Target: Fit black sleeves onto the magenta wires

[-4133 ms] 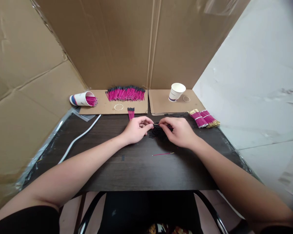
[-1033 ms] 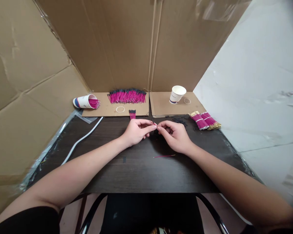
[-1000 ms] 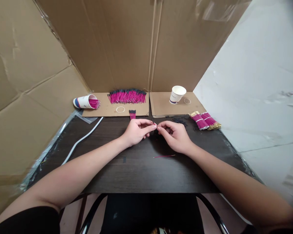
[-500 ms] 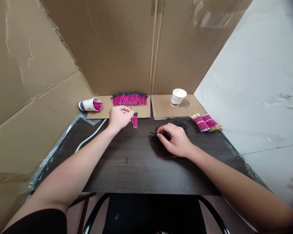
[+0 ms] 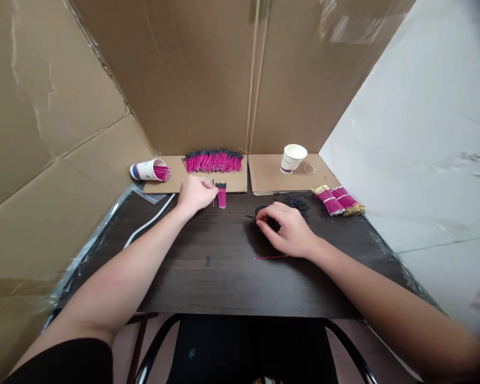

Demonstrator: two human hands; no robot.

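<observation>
My left hand (image 5: 197, 193) pinches a short pink wire (image 5: 213, 193) with a black sleeve on its upper end. The wire stands upright just left of a small row of like wires (image 5: 221, 196), which lie side by side across the near edge of the cardboard. My right hand (image 5: 286, 226) hovers over or rests in a heap of short black sleeves (image 5: 297, 202), thumb and forefinger closed together. What those fingertips hold, if anything, I cannot make out. On the table below that hand lies a single pink wire (image 5: 270, 258).
A large pile of sleeved pink wires (image 5: 213, 161) covers the left cardboard sheet (image 5: 172, 185). Left of it, a tipped paper cup (image 5: 143, 171) holds pink wires. An upright paper cup (image 5: 293, 159) and a rubber band (image 5: 309, 169) sit behind two bundles of wires (image 5: 338, 200).
My left hand has come slightly toward me and turned the pinched wire down beside the small row. My right hand stays in the same place.
</observation>
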